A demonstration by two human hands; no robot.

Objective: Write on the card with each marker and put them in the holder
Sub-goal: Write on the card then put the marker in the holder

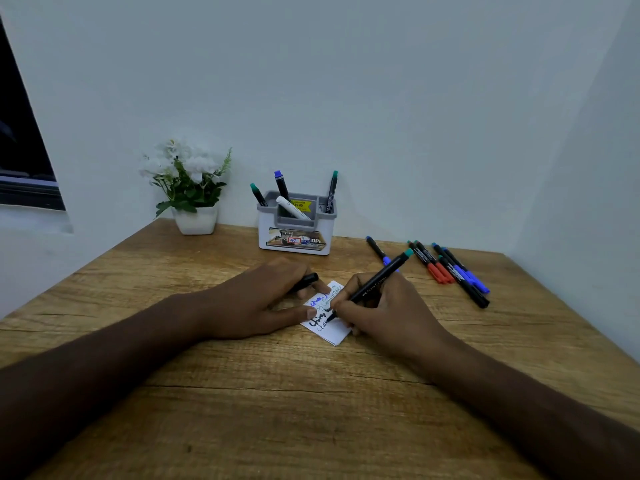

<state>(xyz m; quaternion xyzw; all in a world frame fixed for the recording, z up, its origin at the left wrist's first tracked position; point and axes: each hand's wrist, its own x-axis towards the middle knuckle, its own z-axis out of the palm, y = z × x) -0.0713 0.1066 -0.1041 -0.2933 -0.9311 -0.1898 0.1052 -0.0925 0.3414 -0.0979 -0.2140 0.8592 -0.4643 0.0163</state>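
A small white card (337, 332) lies mid-table with blue, green and black writing on it. My right hand (384, 310) grips a black marker with a green end (381, 275), its tip touching the card. My left hand (256, 299) rests on the card's left edge and holds a black marker cap (308, 280). The white and grey holder (296, 225) stands at the back with several markers upright in it. Loose markers with red, blue and black caps (453, 271) lie to the right, and one blue marker (379, 252) lies behind my right hand.
A white pot of white flowers (194, 188) stands at the back left by the wall. The wooden table (277, 393) meets white walls at the back and right. A dark window (20, 140) is on the left.
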